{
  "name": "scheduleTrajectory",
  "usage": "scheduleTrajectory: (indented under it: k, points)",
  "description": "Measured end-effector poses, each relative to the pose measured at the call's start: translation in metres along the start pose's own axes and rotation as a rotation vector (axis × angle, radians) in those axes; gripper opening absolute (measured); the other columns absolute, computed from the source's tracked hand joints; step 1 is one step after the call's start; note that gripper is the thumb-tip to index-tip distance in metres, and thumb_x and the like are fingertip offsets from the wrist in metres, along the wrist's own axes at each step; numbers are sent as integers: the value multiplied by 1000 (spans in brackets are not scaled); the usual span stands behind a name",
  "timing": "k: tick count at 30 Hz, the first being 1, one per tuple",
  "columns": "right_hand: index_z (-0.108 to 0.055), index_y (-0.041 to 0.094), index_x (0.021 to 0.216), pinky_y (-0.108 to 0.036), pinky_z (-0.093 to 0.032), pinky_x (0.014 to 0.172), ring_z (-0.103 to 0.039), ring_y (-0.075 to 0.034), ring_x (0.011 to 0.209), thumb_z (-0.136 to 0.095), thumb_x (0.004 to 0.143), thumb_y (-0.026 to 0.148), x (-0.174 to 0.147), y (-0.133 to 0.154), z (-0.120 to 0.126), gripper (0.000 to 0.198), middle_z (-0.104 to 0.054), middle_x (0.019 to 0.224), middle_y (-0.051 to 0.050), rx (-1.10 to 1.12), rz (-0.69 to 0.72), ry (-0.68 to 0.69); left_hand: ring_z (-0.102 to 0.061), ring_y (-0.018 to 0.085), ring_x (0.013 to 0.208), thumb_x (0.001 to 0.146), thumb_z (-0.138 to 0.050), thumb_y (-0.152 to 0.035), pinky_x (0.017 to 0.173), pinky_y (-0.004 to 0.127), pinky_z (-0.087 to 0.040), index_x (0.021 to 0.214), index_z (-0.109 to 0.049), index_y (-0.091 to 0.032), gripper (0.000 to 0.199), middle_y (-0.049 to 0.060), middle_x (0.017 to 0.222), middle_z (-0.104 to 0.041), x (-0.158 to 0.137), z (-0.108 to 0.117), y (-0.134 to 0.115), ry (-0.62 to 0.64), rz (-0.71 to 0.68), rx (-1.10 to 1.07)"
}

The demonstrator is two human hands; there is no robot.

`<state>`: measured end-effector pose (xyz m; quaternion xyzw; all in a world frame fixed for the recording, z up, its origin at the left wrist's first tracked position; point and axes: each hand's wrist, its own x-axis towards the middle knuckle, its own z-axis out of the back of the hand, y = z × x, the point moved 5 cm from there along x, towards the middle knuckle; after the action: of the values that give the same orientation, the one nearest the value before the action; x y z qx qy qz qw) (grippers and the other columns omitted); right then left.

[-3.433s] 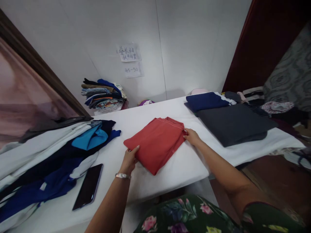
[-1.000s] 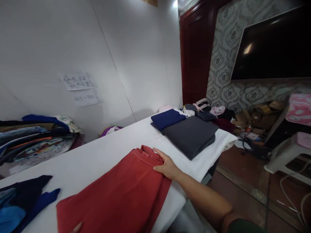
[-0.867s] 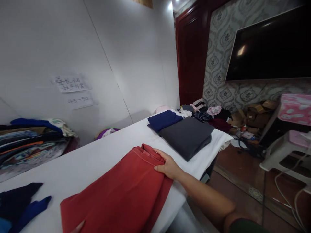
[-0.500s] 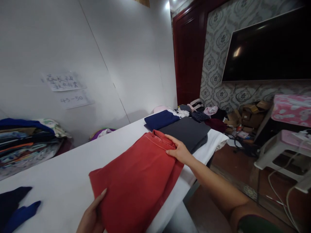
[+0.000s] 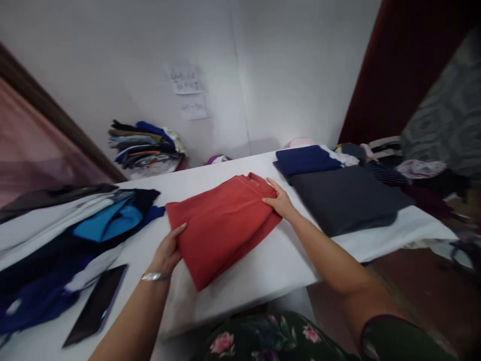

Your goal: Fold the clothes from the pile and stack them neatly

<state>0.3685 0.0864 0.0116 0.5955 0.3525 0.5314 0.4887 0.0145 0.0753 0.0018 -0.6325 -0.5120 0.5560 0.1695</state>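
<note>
A folded red garment (image 5: 221, 220) with a stitched band, seemingly a waistband, at its far right end is held low over the white table, partly touching it as far as I can tell. My left hand (image 5: 169, 253), a silver bracelet at its wrist, grips the near left edge, thumb on top and fingers hidden beneath. At the banded end, my right hand (image 5: 278, 200) pinches the right edge between thumb and fingers. To the right lie a folded dark grey garment (image 5: 345, 195) and a folded navy garment (image 5: 308, 159).
Loose clothes, one bright blue (image 5: 112, 218), heap on the left of the white table (image 5: 259, 273). A dark phone (image 5: 98, 303) lies in front of them. Stacked clothes (image 5: 146, 148) stand beyond the far edge, below paper labels (image 5: 193, 107). More clothes (image 5: 387, 170) pile at the far right.
My view has swung left, bringing the clothes heap and phone into sight. Both hands keep hold of the red garment, which now appears further from me and more level.
</note>
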Motion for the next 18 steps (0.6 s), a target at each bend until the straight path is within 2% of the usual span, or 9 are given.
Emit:
scheduleTrajectory:
  k: [4, 7, 10, 12, 15, 18]
  points:
    - [-35, 15, 146, -41, -34, 111, -46, -26, 130, -68, 67, 31, 22, -52, -6, 87, -47, 143, -12, -389, -188, 23, -72, 21, 74, 82, -62, -11, 82, 34, -59, 105, -65, -11, 23, 9, 78, -73, 19, 10, 26, -61, 95, -41]
    - [-34, 16, 146, -42, -35, 109, -45, -26, 131, -64, 74, 39, 16, -75, -3, 81, -47, 143, -13, -503, -203, -2, -72, 21, 75, 81, -65, -14, 82, 34, -59, 105, -65, -10, 24, 10, 79, -73, 26, 14, 33, -37, 106, -49]
    - [-35, 17, 146, -43, -37, 108, -46, -26, 130, -63, 74, 45, 7, -80, -2, 82, -46, 144, -13, -493, -192, -53, -72, 21, 75, 82, -65, -17, 81, 35, -59, 104, -66, -11, 23, 9, 80, -74, 28, 14, 29, 10, 117, -77]
    - [-39, 16, 144, -42, -36, 109, -48, -26, 128, -64, 73, 41, 8, -76, -5, 79, -49, 141, -13, -475, -182, -77, -72, 21, 74, 81, -65, -16, 80, 35, -59, 102, -66, -11, 22, 9, 79, -74, 27, 12, 26, 9, 140, -94]
    - [-48, 15, 138, -40, -35, 111, -48, -24, 127, -60, 74, 32, 18, -64, -9, 67, -53, 138, -11, -442, -42, -105, -71, 20, 76, 79, -67, -13, 81, 32, -59, 100, -66, -11, 21, 8, 80, -73, 22, 9, 28, -12, 135, -131]
    - [-49, 16, 137, -42, -36, 110, -49, -24, 126, -57, 76, 32, 27, -63, -9, 63, -53, 137, -10, -456, 70, -115, -71, 19, 78, 79, -67, -14, 81, 30, -58, 100, -67, -12, 21, 8, 83, -73, 14, 8, 41, -7, 103, -173]
